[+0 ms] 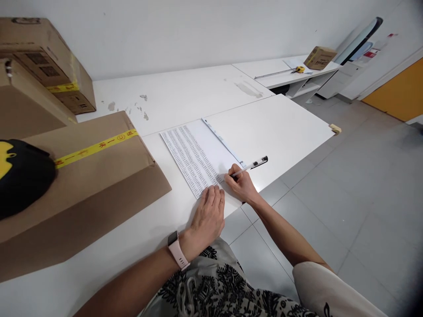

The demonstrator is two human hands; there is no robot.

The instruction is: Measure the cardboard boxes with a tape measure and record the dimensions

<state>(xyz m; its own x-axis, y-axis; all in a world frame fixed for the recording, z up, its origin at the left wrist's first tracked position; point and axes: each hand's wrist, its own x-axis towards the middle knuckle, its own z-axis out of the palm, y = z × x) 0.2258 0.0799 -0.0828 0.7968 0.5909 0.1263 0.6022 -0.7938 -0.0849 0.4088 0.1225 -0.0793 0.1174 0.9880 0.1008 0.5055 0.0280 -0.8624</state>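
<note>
I see the right hand (241,185), its grip pinched around a thin, clear plastic pen (249,166), over a white paper sheet with tiny black marks (205,154), mid-frame. The left hand (209,211) lies flat, gripping nothing. If it lifts, the sheet could slide on the smooth white bench (274,127).

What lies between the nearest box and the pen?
The head view shows a strip of white table, then the paper, then the right hand holding the pen.

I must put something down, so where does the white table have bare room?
Bare: white tabletop between the printed white paper sheet and the table's right end; also, stained, between sheet and white wall. Crowded: left, brown cardboard boxes; sheet's near end, bare left hand, bare right hand.
</note>
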